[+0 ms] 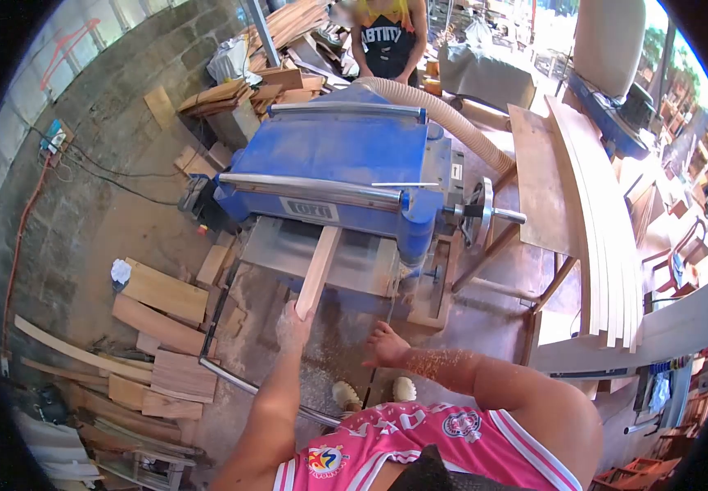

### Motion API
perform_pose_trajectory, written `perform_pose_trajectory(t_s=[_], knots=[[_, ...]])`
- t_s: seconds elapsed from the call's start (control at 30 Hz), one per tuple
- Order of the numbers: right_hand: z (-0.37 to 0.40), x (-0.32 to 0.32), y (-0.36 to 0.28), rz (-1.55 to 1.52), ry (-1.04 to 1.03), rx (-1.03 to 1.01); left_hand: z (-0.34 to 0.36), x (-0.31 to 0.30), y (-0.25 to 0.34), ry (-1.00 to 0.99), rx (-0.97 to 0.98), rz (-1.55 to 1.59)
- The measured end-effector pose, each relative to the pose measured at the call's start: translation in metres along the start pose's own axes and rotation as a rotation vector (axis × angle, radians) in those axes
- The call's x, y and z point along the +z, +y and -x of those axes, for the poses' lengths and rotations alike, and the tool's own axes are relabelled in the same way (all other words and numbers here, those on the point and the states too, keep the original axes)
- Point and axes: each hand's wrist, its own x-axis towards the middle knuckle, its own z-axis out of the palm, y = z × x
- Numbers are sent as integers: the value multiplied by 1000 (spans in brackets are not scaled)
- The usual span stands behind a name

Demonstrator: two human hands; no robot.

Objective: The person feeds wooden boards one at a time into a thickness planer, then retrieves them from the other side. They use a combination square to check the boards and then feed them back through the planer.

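A long, narrow wooden strip point(320, 270) lies on the metal bed point(276, 250) of a blue thickness planer point(329, 147), its far end hidden under the machine's hood. My left hand point(294, 326) is closed around the strip's near end. Sawdust clings to that hand and to my right forearm. To the right, my right hand point(387, 345) hangs in the air in front of the planer, fingers apart, holding nothing. On the planer's right side is a handwheel point(478, 213) with a crank handle.
Behind the planer stands a person point(388, 37) in a black and yellow top. A ribbed hose point(460, 119) curves off the machine. Long boards point(595, 229) lie on a stand at right. Planks point(162, 319) cover the floor at left. A metal bar point(248, 386) runs near my legs.
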Motion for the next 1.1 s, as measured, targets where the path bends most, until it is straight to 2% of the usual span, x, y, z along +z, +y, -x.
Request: perform_pose_trajectory(t_s=[0.13, 0.23, 0.47, 0.63, 0.77, 0.83, 0.87, 0.93, 0.97, 1.03, 1.07, 1.1], knots=[[0, 20, 8, -1, 82, -29, -7, 4, 7, 10, -18, 12], [-1, 9, 3, 21, -60, 8, -15, 16, 0, 69, 45, 29], [-3, 4, -1, 49, 20, 5, -31, 22, 6, 142, 86, 94], [-4, -3, -5, -42, 31, -17, -42, 22, 11, 131, 89, 142], [-2, -23, -13, -28, -70, -5, -47, 18, 18, 130, 108, 195], [-1, -7, -13, 178, -32, -6, -52, 16, 21, 131, 106, 216], [-2, 4, -11, 166, -29, 37, -53, 17, 23, 148, 94, 234], [-7, 20, -16, 274, -112, 147, -63, 29, 17, 52, 127, 229], [-6, 25, -27, 261, -110, 192, -65, 32, 17, 123, 168, 253], [-11, 25, -49, 130, 31, 222, -72, 39, 15, 237, 228, 281], [-17, 29, -57, 132, 41, 254, -76, 43, 14, 220, 256, 286], [-20, 46, -65, 50, 88, 201, -79, 44, 16, 225, 256, 286]])
